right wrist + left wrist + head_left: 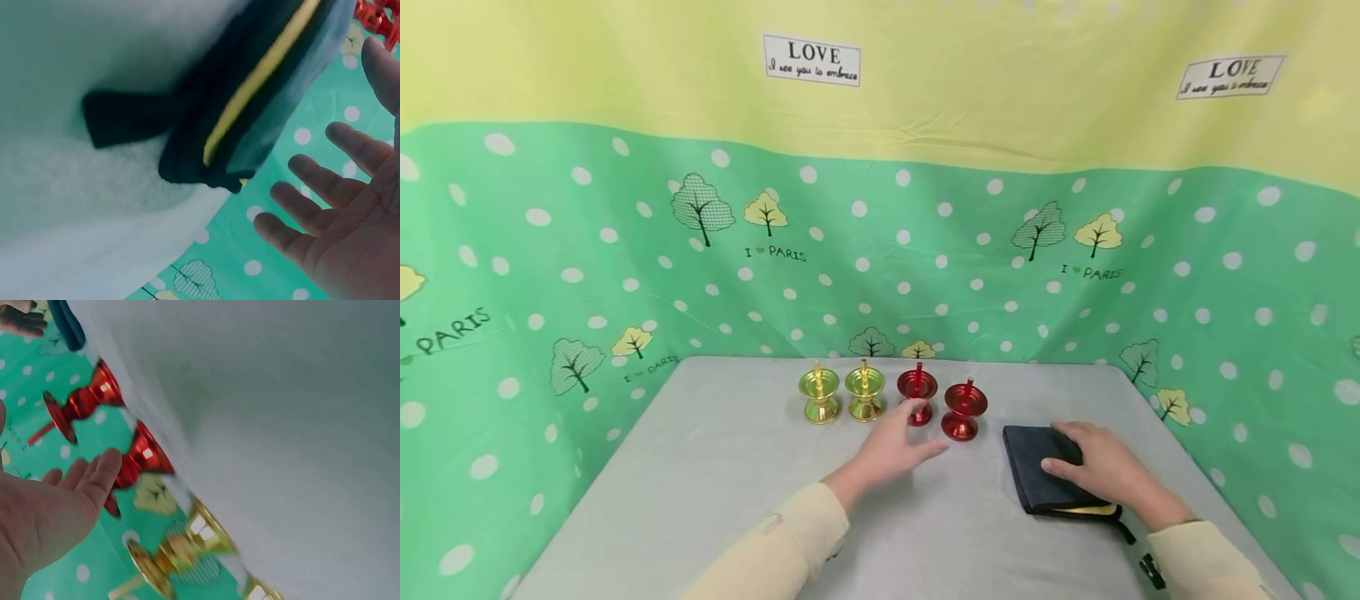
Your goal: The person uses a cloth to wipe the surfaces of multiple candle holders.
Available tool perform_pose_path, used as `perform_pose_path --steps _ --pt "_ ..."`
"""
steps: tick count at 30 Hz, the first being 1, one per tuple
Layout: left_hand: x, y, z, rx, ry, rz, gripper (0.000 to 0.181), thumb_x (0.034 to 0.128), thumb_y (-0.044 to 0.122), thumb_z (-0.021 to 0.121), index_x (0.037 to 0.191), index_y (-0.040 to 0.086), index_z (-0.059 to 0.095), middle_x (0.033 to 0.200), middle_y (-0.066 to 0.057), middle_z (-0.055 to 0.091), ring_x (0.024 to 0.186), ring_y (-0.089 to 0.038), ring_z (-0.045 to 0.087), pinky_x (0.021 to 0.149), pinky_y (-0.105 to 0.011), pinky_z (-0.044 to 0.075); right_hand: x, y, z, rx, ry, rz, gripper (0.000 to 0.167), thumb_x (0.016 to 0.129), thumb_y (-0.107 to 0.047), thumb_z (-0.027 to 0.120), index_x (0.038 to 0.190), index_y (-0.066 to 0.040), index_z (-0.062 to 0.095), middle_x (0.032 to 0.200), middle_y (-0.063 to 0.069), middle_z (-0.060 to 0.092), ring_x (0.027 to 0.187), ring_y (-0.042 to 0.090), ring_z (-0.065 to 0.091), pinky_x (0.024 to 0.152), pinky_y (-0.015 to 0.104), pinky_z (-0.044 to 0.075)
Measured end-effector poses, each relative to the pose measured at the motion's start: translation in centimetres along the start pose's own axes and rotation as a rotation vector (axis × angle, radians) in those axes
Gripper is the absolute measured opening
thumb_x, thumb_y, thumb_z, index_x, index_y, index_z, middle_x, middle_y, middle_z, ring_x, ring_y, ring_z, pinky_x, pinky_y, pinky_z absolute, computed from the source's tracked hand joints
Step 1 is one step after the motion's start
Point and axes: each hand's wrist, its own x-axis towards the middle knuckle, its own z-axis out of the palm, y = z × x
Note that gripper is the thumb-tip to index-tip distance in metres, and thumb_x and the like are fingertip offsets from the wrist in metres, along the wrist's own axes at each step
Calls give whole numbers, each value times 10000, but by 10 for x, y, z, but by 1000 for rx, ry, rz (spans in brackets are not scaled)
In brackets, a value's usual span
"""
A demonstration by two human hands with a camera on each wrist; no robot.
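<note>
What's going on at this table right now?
A person's left hand, open, is close to two shiny red goblet-shaped holders; I can't tell whether it touches one. The right hand, also open, is by a dark-blue rectangular book, not gripping it. Two shiny gold goblet-shaped holders stand left of the red pair on the grey table.

Arms (778,542) stretched forward; left grip (891,450) relaxed, thumb apart; right grip (1105,465) fingers splayed
</note>
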Motion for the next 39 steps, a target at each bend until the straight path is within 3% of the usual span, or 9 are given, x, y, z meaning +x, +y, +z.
perform_pose_path --steps 6,12,23,32,39 --pt "21 16 26 -135 26 -56 931 927 507 821 1616 51 391 1617 -157 534 1467 -358 553 1189 -523 483 3 -12 11 -95 35 25 897 893 -704 733 1495 -52 600 1478 373 553 1353 647 494 1021 798 429" --pt "30 24 44 -125 72 -81 998 900 479 856 1627 13 355 1583 -215 547 1456 -393 550 1186 -557 476 11 -21 17 -88 -30 78 962 884 -765 693 1567 -107 533 1593 392 421 1463 714 304 1037 909 308" --pt "43 29 61 -152 77 -130 1060 923 464 835 1663 -12 244 1651 -260 447 1520 -389 480 1234 -557 426 15 -22 24 -51 -123 116 996 898 -767 672 1611 -101 472 1619 430 344 1469 734 255 1032 932 279" --pt "62 31 77 -226 183 -201 1021 894 373 885 1649 37 286 1574 -282 521 1460 -406 534 1184 -576 475 17 -19 27 -54 -132 119 1009 893 -786 663 1621 -116 460 1609 392 392 1476 717 261 1023 943 264" --pt "69 32 79 -244 233 -224 925 864 301 920 1583 45 397 1517 -242 579 1397 -381 583 1145 -559 518 20 -19 27 -48 -131 128 1029 882 -787 677 1629 -118 446 1583 367 412 1447 673 321 1027 920 295"
